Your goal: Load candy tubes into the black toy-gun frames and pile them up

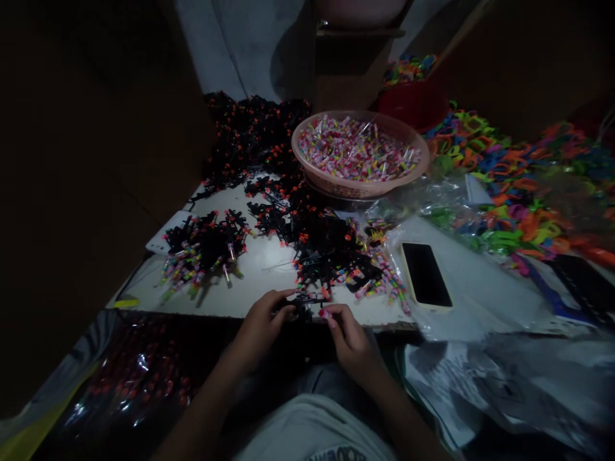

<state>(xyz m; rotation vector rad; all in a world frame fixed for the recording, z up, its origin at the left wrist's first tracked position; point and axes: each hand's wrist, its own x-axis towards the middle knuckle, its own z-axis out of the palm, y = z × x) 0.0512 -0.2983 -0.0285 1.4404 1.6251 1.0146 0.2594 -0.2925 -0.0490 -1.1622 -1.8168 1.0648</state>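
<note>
At the table's front edge, my left hand (265,318) is closed on a small black plastic piece (303,310), which looks like a toy gun. My right hand (350,334) pinches a small pink and red candy tube (325,313) close to the black piece's right end; whether they touch I cannot make out. Just beyond both hands lies a heap of black pieces with orange tips (321,246). Colourful candy tubes (391,282) lie loose to its right. On the left sits a pile of black pieces with candy tubes attached (204,253).
A pink basin (360,186) full of candy tubes stands at the back. More black pieces (254,128) spread behind. A phone (426,275) lies on plastic at right, near bright plastic pieces (509,173). Below the left edge is a plastic bag (139,371) of dark, red-tipped items.
</note>
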